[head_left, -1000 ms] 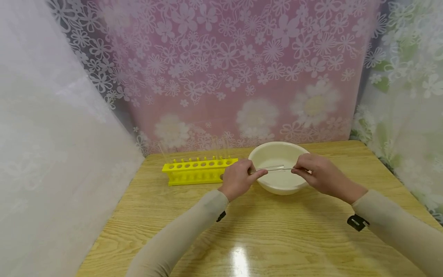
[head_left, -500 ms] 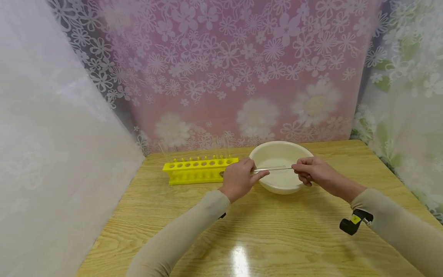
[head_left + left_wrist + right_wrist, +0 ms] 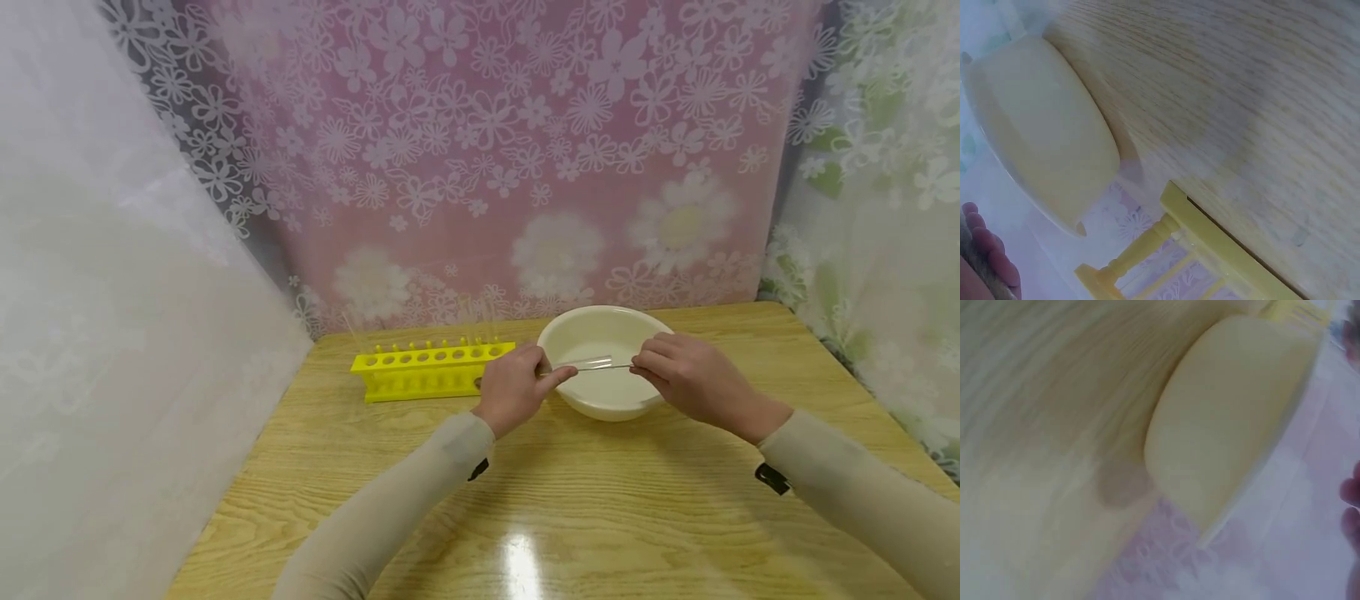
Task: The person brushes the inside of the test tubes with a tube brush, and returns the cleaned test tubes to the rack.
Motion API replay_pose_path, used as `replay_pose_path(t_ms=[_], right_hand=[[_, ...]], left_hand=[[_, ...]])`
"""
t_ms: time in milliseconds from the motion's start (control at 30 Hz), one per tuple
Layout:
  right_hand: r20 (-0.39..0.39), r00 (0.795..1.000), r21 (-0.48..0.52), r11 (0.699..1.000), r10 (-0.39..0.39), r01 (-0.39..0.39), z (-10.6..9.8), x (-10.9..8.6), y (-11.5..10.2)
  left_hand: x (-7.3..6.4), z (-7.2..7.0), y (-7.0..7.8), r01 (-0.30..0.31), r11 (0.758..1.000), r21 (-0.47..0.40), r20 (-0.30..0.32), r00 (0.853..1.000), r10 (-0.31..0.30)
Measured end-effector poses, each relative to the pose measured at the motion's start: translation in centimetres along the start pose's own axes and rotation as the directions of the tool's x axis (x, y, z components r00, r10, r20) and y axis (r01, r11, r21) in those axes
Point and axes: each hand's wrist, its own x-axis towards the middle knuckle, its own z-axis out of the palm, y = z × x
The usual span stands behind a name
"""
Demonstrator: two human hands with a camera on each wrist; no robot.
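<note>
In the head view my left hand (image 3: 513, 386) grips a clear glass test tube (image 3: 597, 363), held nearly level over the bowl with its mouth toward the right. A thin wire handle of a test tube brush (image 3: 618, 367) runs into that mouth. My right hand (image 3: 686, 375) pinches the wire's outer end between thumb and fingers. Brownish bristles show beside the left fingers (image 3: 997, 259) in the left wrist view. Below both hands stands a cream bowl (image 3: 603, 408). Only the right fingertips (image 3: 1351, 490) appear at the edge of the right wrist view.
Left of the bowl stands a yellow test tube rack (image 3: 420, 387), holding several clear test tubes (image 3: 491, 321) at its ends. All rest on a wooden table (image 3: 570, 517). Flowered curtains (image 3: 487, 167) close off the back and both sides.
My right hand rolls the wire: half a second ago its fingers were turned lower with the wrist camera swung out, and now they are rolled back over. The left hand stays nearly still.
</note>
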Motion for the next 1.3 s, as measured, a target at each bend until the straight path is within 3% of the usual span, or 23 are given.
replay_pose_path(t_ms=[100, 167, 233, 333, 400, 433, 467, 500, 533, 567, 600, 633, 667, 733, 767, 800, 833, 867, 900, 967, 1067, 1200, 1300], right_hand=[[0.095, 0.982, 0.171, 0.969, 0.165, -0.179, -0.3, 0.0, -0.1], [0.202, 0.927, 0.319, 0.874, 0.316, -0.367, -0.5, 0.0, -0.1], [0.328, 0.834, 0.446, 0.705, 0.444, -0.551, -0.8, 0.1, -0.2], [0.531, 0.663, 0.576, 0.348, 0.528, -0.739, -1.1, 0.5, -0.3], [0.649, 0.552, 0.597, 0.1, 0.523, -0.796, -1.3, 0.8, -0.3], [0.695, 0.505, 0.587, 0.001, 0.512, -0.809, -1.4, 1.0, -0.4], [0.728, 0.467, 0.571, -0.067, 0.502, -0.818, -1.5, 1.3, -0.4], [0.747, 0.438, 0.551, -0.097, 0.5, -0.829, -1.5, 1.4, -0.5], [0.746, 0.43, 0.54, -0.083, 0.509, -0.838, -1.5, 1.5, -0.6], [0.726, 0.438, 0.533, -0.032, 0.53, -0.846, -1.5, 1.6, -0.7], [0.692, 0.463, 0.526, 0.052, 0.554, -0.849, -1.4, 1.6, -0.8], [0.638, 0.505, 0.516, 0.164, 0.581, -0.841, -1.4, 1.6, -0.9], [0.572, 0.562, 0.493, 0.297, 0.598, -0.818, -1.2, 1.5, -1.0], [0.394, 0.729, 0.406, 0.606, 0.559, -0.684, -0.9, 1.1, -1.1], [0.302, 0.813, 0.338, 0.741, 0.498, -0.58, -0.7, 0.9, -1.0], [0.21, 0.886, 0.256, 0.851, 0.413, -0.457, -0.4, 0.7, -1.0], [0.13, 0.94, 0.163, 0.929, 0.315, -0.333, -0.2, 0.6, -0.9], [0.067, 0.975, 0.075, 0.974, 0.21, -0.215, -0.1, 0.5, -0.8], [0.011, 0.994, -0.002, 0.994, 0.108, -0.108, 0.1, 0.4, -0.7], [-0.04, 0.998, -0.113, 0.993, -0.043, 0.038, 0.2, 0.3, -0.4], [-0.045, 0.985, -0.214, 0.965, -0.167, 0.154, 0.1, 0.3, -0.2], [-0.024, 0.98, -0.233, 0.954, -0.199, 0.188, 0.0, 0.3, -0.1], [0.014, 0.996, -0.115, 0.989, -0.089, 0.09, -0.2, 0.3, -0.2]], left_hand=[[-0.1, 0.0, 0.0, -0.013, 1.0, 0.009, -0.019, 1.0, 0.013], [-0.1, -0.1, 0.1, -0.029, 0.999, 0.02, -0.035, 0.999, 0.029], [-0.1, -0.1, 0.3, -0.047, 0.998, 0.028, -0.046, 0.998, 0.048], [-0.1, -0.1, 0.5, -0.079, 0.995, 0.054, -0.058, 0.995, 0.082], [-0.1, -0.1, 0.6, -0.097, 0.993, 0.073, -0.067, 0.993, 0.102], [-0.1, -0.1, 0.7, -0.102, 0.991, 0.081, -0.071, 0.992, 0.108], [-0.2, -0.1, 0.6, -0.105, 0.991, 0.085, -0.073, 0.991, 0.111], [-0.2, 0.0, 0.6, -0.104, 0.991, 0.088, -0.074, 0.991, 0.111], [-0.2, 0.0, 0.5, -0.099, 0.991, 0.084, -0.073, 0.992, 0.106], [-0.2, 0.0, 0.5, -0.093, 0.993, 0.076, -0.072, 0.993, 0.099], [-0.2, 0.1, 0.4, -0.086, 0.994, 0.065, -0.068, 0.994, 0.091], [-0.2, 0.1, 0.3, -0.079, 0.995, 0.053, -0.064, 0.995, 0.082], [-0.2, 0.1, 0.2, -0.072, 0.997, 0.042, -0.06, 0.995, 0.075], [-0.2, 0.1, 0.1, -0.061, 0.998, 0.024, -0.054, 0.997, 0.062], [-0.2, 0.1, 0.0, -0.055, 0.998, 0.017, -0.051, 0.997, 0.055], [-0.2, 0.1, 0.0, -0.05, 0.999, 0.012, -0.047, 0.998, 0.05], [-0.2, 0.0, -0.1, -0.047, 0.999, 0.01, -0.044, 0.998, 0.047], [-0.2, 0.0, -0.1, -0.044, 0.999, 0.006, -0.042, 0.998, 0.044], [-0.3, 0.0, -0.2, -0.039, 0.999, 0.003, -0.038, 0.999, 0.039], [-0.3, 0.1, -0.2, -0.037, 0.999, 0.001, -0.035, 0.999, 0.037], [-0.4, 0.2, -0.3, -0.04, 0.999, 0.0, -0.03, 0.999, 0.04], [-0.5, 0.2, -0.4, -0.05, 0.999, 0.011, -0.032, 0.998, 0.05], [-0.5, 0.1, -0.3, -0.066, 0.997, 0.033, -0.038, 0.997, 0.067]])
